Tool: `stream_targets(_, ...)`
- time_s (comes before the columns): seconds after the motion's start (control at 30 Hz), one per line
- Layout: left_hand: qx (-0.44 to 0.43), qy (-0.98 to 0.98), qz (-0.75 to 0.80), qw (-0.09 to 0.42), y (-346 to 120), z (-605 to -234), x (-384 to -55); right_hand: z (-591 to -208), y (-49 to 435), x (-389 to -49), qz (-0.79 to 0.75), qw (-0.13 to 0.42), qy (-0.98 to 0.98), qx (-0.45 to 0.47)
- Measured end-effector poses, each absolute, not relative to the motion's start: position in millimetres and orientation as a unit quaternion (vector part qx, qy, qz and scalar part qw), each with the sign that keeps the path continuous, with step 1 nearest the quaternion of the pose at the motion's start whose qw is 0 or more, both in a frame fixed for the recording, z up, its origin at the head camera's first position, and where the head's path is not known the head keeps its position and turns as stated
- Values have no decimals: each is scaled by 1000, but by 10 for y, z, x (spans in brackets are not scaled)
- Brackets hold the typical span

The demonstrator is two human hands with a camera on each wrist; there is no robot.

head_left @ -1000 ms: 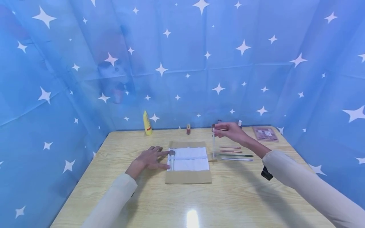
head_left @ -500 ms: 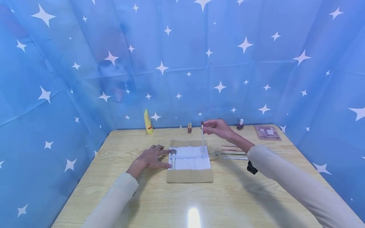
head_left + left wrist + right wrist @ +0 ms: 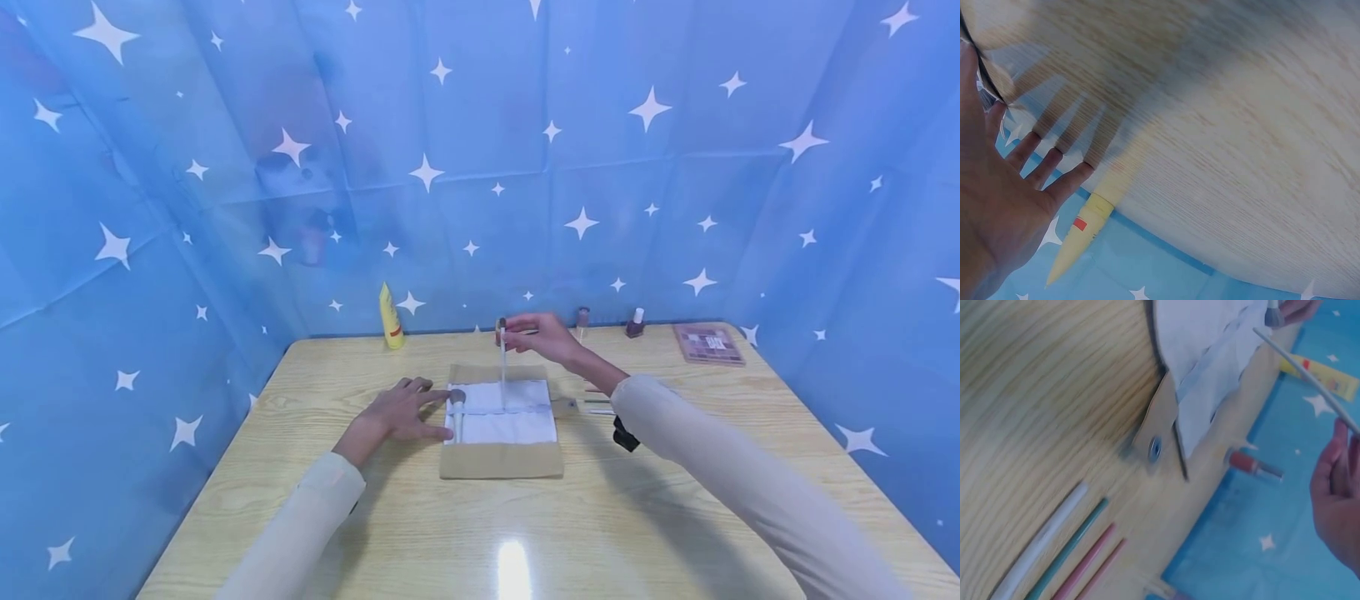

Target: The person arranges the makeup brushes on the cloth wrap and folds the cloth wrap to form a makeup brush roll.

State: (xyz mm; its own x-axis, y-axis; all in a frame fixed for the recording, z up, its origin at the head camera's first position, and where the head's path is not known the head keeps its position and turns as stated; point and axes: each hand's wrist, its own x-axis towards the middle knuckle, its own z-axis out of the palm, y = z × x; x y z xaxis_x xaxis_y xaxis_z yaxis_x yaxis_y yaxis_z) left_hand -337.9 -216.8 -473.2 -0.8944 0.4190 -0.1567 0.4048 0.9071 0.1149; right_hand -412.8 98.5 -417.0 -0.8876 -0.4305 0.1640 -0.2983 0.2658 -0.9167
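Right hand (image 3: 543,335): raised above the far side of the brush roll (image 3: 501,463); a slim brush (image 3: 503,371) is pinched near its dark head.
Slim brush: held nearly upright, handle down, over the roll's white middle; whether it is touched there cannot be told.
Left hand (image 3: 401,413): spread at the roll's left edge, nothing grasped.
Brush roll: laid open on the counter (image 3: 390,533); a large brush (image 3: 457,408) is placed along its left end.
Sticks, right of roll: white stick (image 3: 1041,540), green stick (image 3: 1067,549), two pink sticks (image 3: 1088,559); partly covered, in the head view, by the right sleeve (image 3: 697,433).
Counter, back: yellow tube (image 3: 391,318), red bottle (image 3: 1243,462), dark bottle (image 3: 635,324), palette (image 3: 708,344).
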Motion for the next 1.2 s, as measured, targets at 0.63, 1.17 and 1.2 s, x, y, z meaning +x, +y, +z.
stream_targets(0.63, 210, 973, 29, 87, -2184, -4697, -3367, -4363, 543, -4226, -608, 40, 766, -207)
stream_targets(1.17, 215, 972, 33, 92, -2158, -4710, -3385, -4602, 468, -4202, -591, 94, 784, -164)
stream_targets(1.2, 215, 972, 33, 92, -2157, -4709, -3384, -4625, 464, -4204, -592, 95, 784, -160)
